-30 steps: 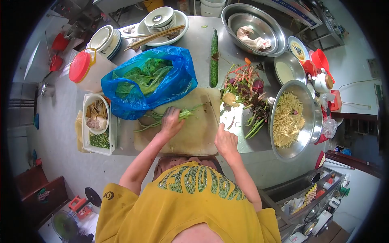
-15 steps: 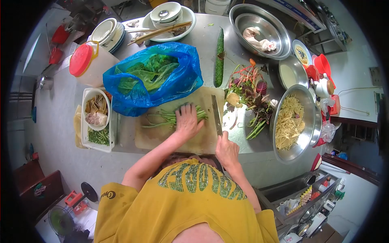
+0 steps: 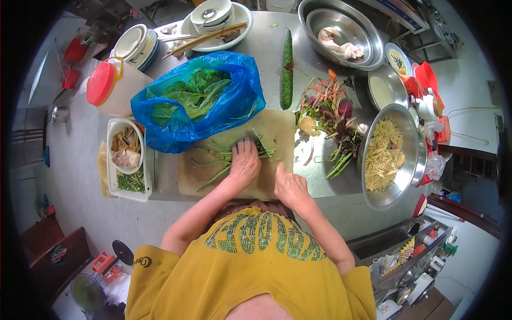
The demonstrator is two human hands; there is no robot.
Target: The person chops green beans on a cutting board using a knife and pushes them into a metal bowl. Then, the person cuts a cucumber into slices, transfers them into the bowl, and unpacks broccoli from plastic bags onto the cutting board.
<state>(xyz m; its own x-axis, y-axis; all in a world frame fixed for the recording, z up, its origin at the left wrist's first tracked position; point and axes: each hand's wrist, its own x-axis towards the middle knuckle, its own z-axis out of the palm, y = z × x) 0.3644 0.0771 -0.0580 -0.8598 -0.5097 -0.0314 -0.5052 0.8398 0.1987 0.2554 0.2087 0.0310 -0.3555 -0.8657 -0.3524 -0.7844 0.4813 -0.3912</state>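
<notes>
On the pale cutting board [image 3: 282, 125] lies a bunch of thin green stems [image 3: 216, 157], some fanning out to the left. My left hand [image 3: 245, 162] is closed over the bunch with its fingers curled, pressing it to the board. Just to the right, my right hand [image 3: 292, 188] grips a kitchen knife [image 3: 263, 144]. Its blade appears nearly edge-on and crosses the right ends of the stems, close to my left fingertips. The knife's handle is mostly hidden in my fist.
A blue plastic bag [image 3: 250, 80] of leafy greens sits at the board's far edge. A cucumber [image 3: 287, 69] and red-stemmed vegetables [image 3: 341, 125] lie to the right, beside a steel bowl [image 3: 365, 178] of pale shreds. Leftward stand a white tray [image 3: 150, 184] and a red-lidded jar [image 3: 128, 85].
The knife has swung left from the board's right side onto the stems, my right hand shifting left with it. Several stems at the left now spread wider and lower.
</notes>
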